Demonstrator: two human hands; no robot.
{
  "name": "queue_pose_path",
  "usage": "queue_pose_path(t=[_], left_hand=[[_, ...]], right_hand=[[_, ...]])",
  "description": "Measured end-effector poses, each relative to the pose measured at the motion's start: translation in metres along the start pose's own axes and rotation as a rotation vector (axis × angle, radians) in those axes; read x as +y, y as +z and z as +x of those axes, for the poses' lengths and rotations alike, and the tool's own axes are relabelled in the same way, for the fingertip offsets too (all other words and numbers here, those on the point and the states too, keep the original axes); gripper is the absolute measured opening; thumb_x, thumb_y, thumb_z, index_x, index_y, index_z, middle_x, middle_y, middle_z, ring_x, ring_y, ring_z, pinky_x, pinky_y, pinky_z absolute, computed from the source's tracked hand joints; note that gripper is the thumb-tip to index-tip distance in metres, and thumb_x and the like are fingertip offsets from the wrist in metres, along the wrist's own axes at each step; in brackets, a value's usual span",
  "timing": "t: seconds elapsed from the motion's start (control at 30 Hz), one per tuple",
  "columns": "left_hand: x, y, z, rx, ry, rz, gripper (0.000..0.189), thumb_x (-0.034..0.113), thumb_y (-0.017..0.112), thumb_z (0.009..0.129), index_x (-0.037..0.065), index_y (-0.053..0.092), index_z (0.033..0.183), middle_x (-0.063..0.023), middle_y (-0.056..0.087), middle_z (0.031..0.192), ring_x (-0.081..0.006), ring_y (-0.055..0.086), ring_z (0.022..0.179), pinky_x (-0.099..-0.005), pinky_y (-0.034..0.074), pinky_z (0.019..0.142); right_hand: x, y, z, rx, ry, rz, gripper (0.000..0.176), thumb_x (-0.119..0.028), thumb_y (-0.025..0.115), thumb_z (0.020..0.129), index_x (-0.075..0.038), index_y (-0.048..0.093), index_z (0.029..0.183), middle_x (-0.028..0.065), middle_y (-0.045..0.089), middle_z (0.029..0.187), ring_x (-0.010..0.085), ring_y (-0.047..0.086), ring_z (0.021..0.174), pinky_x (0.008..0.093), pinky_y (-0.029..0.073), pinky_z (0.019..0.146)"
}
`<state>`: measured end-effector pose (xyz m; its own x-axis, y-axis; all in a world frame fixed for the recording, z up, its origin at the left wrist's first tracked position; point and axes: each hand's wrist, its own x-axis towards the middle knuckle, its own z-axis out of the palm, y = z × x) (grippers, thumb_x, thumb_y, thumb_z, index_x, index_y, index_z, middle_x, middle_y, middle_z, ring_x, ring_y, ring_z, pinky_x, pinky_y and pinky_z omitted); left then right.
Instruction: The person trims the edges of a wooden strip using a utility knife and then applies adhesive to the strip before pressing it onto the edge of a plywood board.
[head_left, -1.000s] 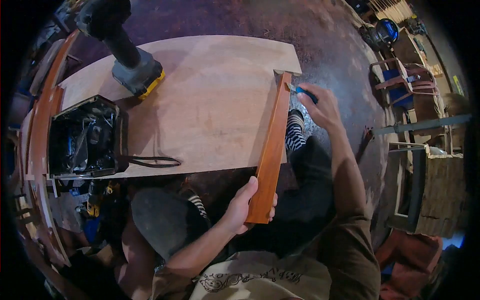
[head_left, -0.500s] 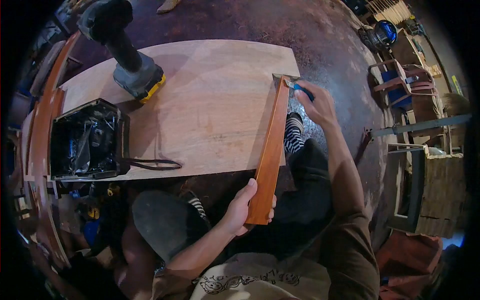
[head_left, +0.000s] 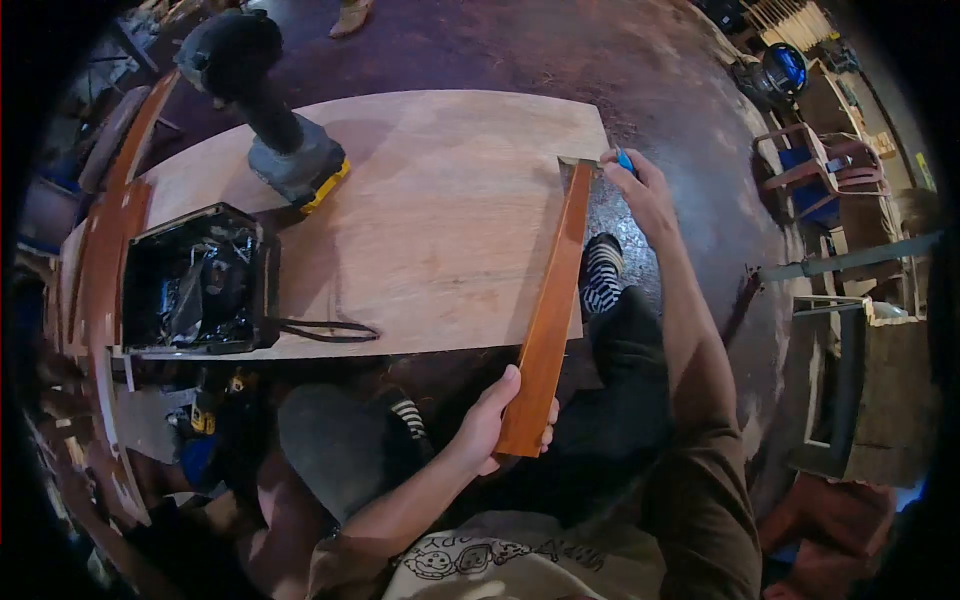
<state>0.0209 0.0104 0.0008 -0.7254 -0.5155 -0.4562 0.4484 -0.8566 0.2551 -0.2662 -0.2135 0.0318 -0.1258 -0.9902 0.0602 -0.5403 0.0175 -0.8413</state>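
My left hand (head_left: 487, 420) grips the near, wider end of a long reddish-brown wooden piece (head_left: 551, 300), thumb on top and fingers underneath. The piece tapers away from me, and its far end lies by a notch in the right edge of a pale wooden board (head_left: 440, 210). Beside that far end, my right hand (head_left: 645, 190) is closed round a small blue-handled tool (head_left: 625, 160). The tool's tip is close to the piece's narrow end; whether they touch I cannot tell.
A cordless power tool (head_left: 290, 150) stands on the board. Near it is an open black box (head_left: 195, 285) with a dark strap. Reddish wood strips (head_left: 110, 250) lie at the left. A chair frame (head_left: 825, 165) and a wooden cabinet (head_left: 885, 400) are at the right.
My right hand and the blue tool have moved slightly off the far end of the piece, to the right. The whole view has shifted a little; my left hand keeps its hold.
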Motion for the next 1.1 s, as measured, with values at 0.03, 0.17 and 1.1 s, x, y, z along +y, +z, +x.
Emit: queue_pose_path(t=[0.03, 0.17, 1.1], left_hand=[[0.001, 0.001, 0.0, 0.002, -0.006, 0.022, 0.059, 0.059, 0.029, 0.102, 0.01, 0.054, 0.122, -0.0082, 0.061, 0.09, -0.019, 0.063, 0.073, -0.0347, 0.054, 0.066], [0.0, -0.001, 0.0, -0.013, -0.002, 0.055, 0.058, 0.059, 0.028, 0.103, 0.011, 0.054, 0.122, -0.008, 0.061, 0.092, -0.0181, 0.063, 0.072, -0.0347, 0.053, 0.067], [-0.012, -0.002, 0.0, 0.006, 0.075, 0.135, 0.061, 0.068, 0.039, 0.097, 0.012, 0.058, 0.11, -0.0037, 0.064, 0.084, -0.016, 0.062, 0.066, -0.0317, 0.053, 0.062]], right_hand=[[-0.001, 0.002, 0.0, -0.022, -0.004, 0.039, 0.034, -0.028, 0.067, 0.088, -0.001, 0.066, 0.109, 0.0049, 0.067, 0.089, 0.0154, 0.06, 0.082, 0.0309, 0.046, 0.073], [-0.022, 0.013, -0.009, -0.065, -0.007, 0.148, 0.029, -0.021, 0.072, 0.084, -0.001, 0.07, 0.105, 0.0025, 0.065, 0.085, 0.0119, 0.058, 0.076, 0.0281, 0.044, 0.069], [-0.049, 0.026, -0.021, -0.053, 0.016, 0.058, 0.034, -0.029, 0.075, 0.086, 0.001, 0.075, 0.102, 0.0006, 0.071, 0.085, 0.0093, 0.06, 0.077, 0.0283, 0.047, 0.069]])
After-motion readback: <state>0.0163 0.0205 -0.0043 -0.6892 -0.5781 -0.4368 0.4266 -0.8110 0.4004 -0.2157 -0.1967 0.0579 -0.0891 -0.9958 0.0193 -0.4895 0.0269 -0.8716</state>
